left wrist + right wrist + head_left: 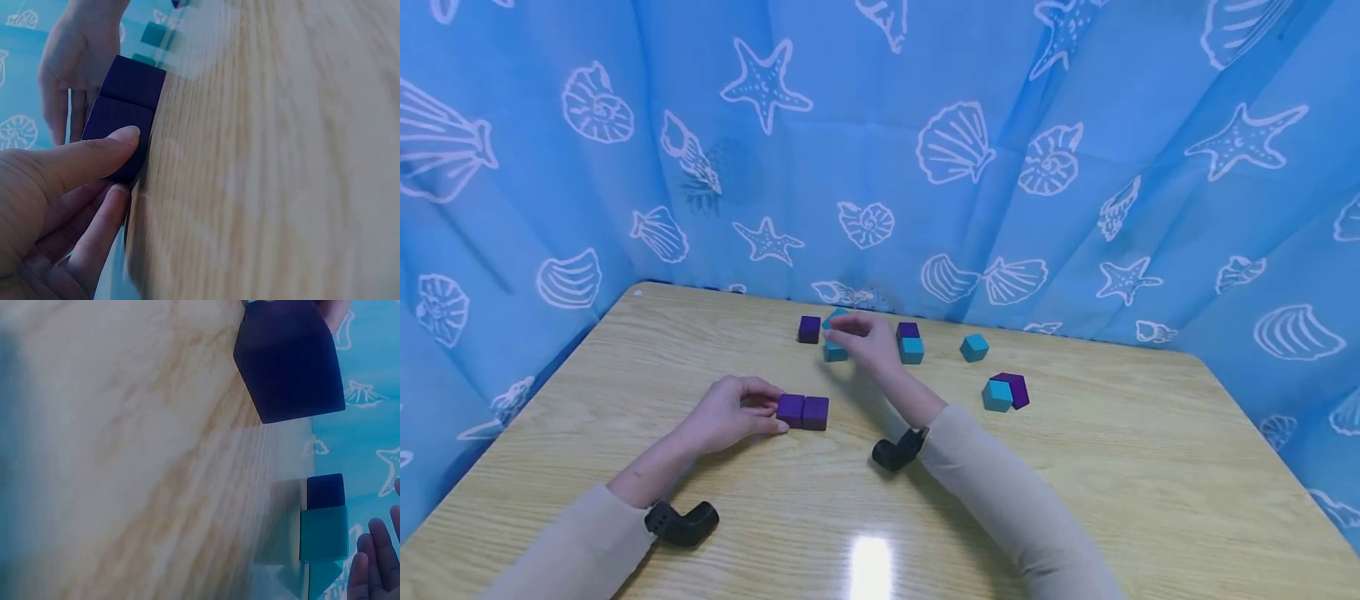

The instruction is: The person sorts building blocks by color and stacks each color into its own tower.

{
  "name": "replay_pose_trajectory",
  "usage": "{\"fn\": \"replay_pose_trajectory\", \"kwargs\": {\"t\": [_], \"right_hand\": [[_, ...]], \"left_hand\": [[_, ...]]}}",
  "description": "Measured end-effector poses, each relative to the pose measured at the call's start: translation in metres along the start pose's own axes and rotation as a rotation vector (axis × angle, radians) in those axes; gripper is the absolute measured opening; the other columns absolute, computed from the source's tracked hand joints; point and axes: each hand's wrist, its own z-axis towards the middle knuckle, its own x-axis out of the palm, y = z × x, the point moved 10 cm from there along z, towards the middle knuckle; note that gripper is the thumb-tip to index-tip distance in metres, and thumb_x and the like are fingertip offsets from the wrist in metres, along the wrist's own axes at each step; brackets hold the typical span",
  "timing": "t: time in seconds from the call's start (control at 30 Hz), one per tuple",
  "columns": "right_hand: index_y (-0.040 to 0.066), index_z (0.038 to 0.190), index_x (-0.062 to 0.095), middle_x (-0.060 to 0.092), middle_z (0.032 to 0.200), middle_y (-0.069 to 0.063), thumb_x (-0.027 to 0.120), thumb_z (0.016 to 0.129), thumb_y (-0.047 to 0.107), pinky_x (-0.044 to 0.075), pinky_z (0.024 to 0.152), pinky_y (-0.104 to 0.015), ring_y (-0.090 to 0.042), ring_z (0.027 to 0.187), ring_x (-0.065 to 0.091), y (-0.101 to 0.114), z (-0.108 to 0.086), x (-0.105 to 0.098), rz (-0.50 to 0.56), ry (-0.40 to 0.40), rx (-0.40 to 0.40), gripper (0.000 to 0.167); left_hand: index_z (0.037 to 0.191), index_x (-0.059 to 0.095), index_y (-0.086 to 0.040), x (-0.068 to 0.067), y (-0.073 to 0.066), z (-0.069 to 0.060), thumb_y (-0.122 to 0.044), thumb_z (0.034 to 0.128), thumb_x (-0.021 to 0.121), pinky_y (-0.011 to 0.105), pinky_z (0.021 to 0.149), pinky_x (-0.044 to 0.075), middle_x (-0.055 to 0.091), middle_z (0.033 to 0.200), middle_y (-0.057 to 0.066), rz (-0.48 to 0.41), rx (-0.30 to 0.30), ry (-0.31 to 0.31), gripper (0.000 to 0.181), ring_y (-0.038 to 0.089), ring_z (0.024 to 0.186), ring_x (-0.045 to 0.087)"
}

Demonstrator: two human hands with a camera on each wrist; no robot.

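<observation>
In the head view my left hand [733,412] pinches the left one of two purple cubes standing side by side. The thumb lies on that held purple cube [119,125] in the left wrist view, fingers on its other side. Against it stands the second purple cube [816,413]. My right hand [865,337] is farther back, fingers spread apart, with nothing between them. Beside it are a teal cube [835,352], another teal cube [837,315] partly hidden by the fingers, and a purple cube [809,330] to the left.
Right of my right hand, a teal cube [912,351] sits before a purple cube [907,331]. Farther right are a lone teal cube [974,347] and another teal cube [997,396] against a purple piece [1018,390]. A blue curtain [850,167] hangs behind the wooden table [1112,467].
</observation>
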Motion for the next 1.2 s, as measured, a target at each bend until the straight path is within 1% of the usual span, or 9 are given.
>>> {"fn": "replay_pose_trajectory", "kwargs": {"t": [0.13, 0.27, 0.4, 0.47, 0.73, 0.93, 1.2], "right_hand": [[0.007, 0.108, 0.071, 0.070, 0.107, -0.007, 0.073, 0.085, 0.020, 0.053, 0.091, -0.035, -0.021, 0.102, 0.064, -0.002, 0.003, 0.001, -0.011, -0.001, 0.012, 0.027], [0.011, 0.112, 0.069, 0.069, 0.110, -0.005, 0.074, 0.084, 0.024, 0.053, 0.091, -0.035, -0.020, 0.104, 0.063, -0.003, 0.010, 0.006, -0.034, 0.022, 0.023, 0.031], [0.009, 0.118, 0.066, 0.067, 0.116, -0.007, 0.075, 0.083, 0.022, 0.052, 0.093, -0.035, -0.022, 0.109, 0.061, 0.001, 0.016, 0.012, -0.053, 0.059, 0.017, 0.038], [0.008, 0.119, 0.065, 0.066, 0.118, -0.008, 0.075, 0.083, 0.022, 0.051, 0.095, -0.036, -0.023, 0.111, 0.060, 0.002, 0.018, 0.013, -0.071, 0.062, 0.016, 0.040], [0.009, 0.120, 0.065, 0.065, 0.118, -0.007, 0.074, 0.084, 0.024, 0.051, 0.094, -0.038, -0.023, 0.112, 0.059, 0.003, 0.028, 0.019, -0.128, 0.068, 0.028, 0.040], [0.009, 0.121, 0.065, 0.066, 0.117, -0.007, 0.075, 0.084, 0.021, 0.051, 0.094, -0.037, -0.023, 0.111, 0.059, 0.001, 0.034, 0.025, -0.159, 0.084, 0.030, 0.040], [0.010, 0.127, 0.062, 0.064, 0.124, -0.009, 0.075, 0.083, 0.018, 0.050, 0.096, -0.037, -0.024, 0.115, 0.059, -0.006, 0.037, 0.031, -0.170, 0.115, 0.058, 0.046]], "left_hand": [[0.113, 0.066, 0.003, 0.002, 0.001, 0.000, -0.013, 0.0774, 0.080, 0.031, 0.083, 0.056, 0.067, 0.109, 0.015, -0.009, -0.010, 0.000, 0.042, 0.021, 0.096, 0.065], [0.113, 0.066, 0.003, 0.002, 0.001, 0.000, -0.013, 0.0775, 0.080, 0.033, 0.084, 0.056, 0.067, 0.110, 0.015, -0.005, -0.017, -0.003, 0.042, 0.021, 0.097, 0.065], [0.113, 0.066, 0.003, 0.001, 0.001, 0.001, -0.012, 0.0778, 0.079, 0.033, 0.084, 0.056, 0.067, 0.109, 0.015, -0.007, -0.012, -0.004, 0.041, 0.022, 0.097, 0.065], [0.113, 0.066, 0.003, 0.001, 0.000, 0.001, -0.012, 0.0777, 0.079, 0.033, 0.084, 0.056, 0.067, 0.109, 0.016, -0.012, -0.009, -0.005, 0.041, 0.021, 0.097, 0.065], [0.112, 0.066, 0.003, 0.000, 0.000, 0.001, -0.012, 0.0771, 0.080, 0.033, 0.083, 0.056, 0.068, 0.108, 0.015, -0.005, 0.002, -0.011, 0.041, 0.019, 0.094, 0.065], [0.112, 0.067, 0.003, 0.000, -0.001, 0.000, -0.012, 0.0768, 0.080, 0.033, 0.083, 0.056, 0.068, 0.107, 0.014, 0.005, -0.008, -0.017, 0.040, 0.019, 0.094, 0.065], [0.112, 0.067, 0.002, 0.000, 0.000, 0.000, -0.012, 0.0773, 0.080, 0.033, 0.083, 0.056, 0.067, 0.108, 0.014, 0.008, -0.011, -0.017, 0.040, 0.018, 0.094, 0.065]]}}
